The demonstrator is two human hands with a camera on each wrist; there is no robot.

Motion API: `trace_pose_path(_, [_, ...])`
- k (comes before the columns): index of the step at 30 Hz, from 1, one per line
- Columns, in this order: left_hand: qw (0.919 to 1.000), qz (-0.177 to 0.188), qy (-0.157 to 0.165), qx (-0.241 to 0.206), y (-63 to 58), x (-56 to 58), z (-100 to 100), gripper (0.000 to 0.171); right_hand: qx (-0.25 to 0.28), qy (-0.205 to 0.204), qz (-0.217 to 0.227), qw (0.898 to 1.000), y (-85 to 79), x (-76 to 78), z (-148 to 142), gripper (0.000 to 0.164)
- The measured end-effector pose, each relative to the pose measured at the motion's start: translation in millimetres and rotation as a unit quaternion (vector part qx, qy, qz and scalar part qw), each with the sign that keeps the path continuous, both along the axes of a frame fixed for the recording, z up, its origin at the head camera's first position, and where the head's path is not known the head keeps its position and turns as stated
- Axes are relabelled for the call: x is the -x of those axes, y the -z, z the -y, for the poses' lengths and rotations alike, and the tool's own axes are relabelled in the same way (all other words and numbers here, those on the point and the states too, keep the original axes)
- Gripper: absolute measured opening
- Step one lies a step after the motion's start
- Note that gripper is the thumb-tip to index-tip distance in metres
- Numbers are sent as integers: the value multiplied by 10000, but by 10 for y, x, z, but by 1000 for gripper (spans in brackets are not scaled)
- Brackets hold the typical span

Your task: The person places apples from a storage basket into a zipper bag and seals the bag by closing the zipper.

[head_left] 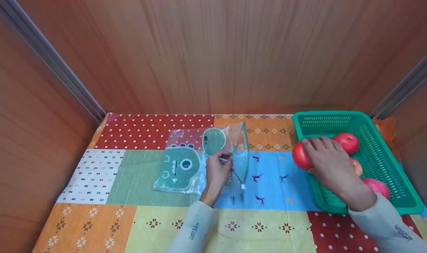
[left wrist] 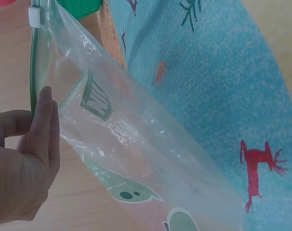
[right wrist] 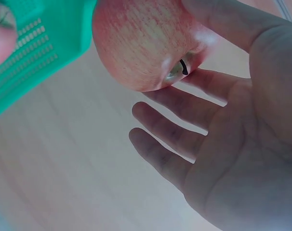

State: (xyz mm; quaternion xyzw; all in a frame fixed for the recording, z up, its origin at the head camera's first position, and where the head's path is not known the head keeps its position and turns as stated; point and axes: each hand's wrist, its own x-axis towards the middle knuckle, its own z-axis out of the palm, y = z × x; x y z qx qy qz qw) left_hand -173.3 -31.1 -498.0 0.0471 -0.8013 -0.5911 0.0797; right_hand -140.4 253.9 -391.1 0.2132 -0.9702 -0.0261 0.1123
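My left hand (head_left: 217, 174) pinches the green-edged mouth of a clear zip bag (head_left: 182, 168) printed with green cartoon dinosaurs. In the left wrist view, the thumb and fingers grip the green zip strip (left wrist: 34, 67), below its white slider (left wrist: 34, 17). The bag's mouth stands partly lifted off the cloth. My right hand (head_left: 331, 165) holds a red apple (head_left: 300, 156) over the left rim of a green basket (head_left: 392, 158). The right wrist view shows that apple (right wrist: 141, 43) between thumb and fingers, its stem end toward the palm, the other fingers spread.
Several more apples lie in the basket, one red apple (head_left: 347, 142) toward the back and a pinkish one (head_left: 375, 188) toward the front right. A patchwork cloth (head_left: 164, 225) covers the table. Wood-grain panels (head_left: 213, 63) enclose the back and both sides.
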Motion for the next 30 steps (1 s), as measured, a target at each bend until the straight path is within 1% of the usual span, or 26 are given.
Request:
trace_pose_path(5, [10000, -22, -12, 46, -3, 5, -6, 11, -153, -135, -44, 9998, 10, 33, 123, 104])
trace_pose_path(8, [9999, -24, -17, 103, 0, 8, -6, 11, -260, -179, -36, 9995, 24, 45, 201, 102])
trace_pose_path(12, [9999, 3, -25, 135, -5, 0, -4, 11, -388, -146, 119, 9991, 40, 55, 306, 99])
trace_pose_path(16, [9999, -16, -21, 119, -7, -12, -6, 11, -387, -124, 164, 9990, 50, 58, 405, 99])
trace_pose_path(20, [10000, -75, 12, 19, 7, -13, -9, 12, -402, -201, 103, 9989, 75, 56, 495, 99])
trace_pose_path(25, [9999, -87, 41, 28, 22, -9, -10, 13, -334, -330, -33, 9989, 123, 63, 602, 96])
trace_pose_path(30, [10000, -86, 39, 10, 24, -8, -13, 13, -330, -365, -27, 9988, 159, 66, 708, 95])
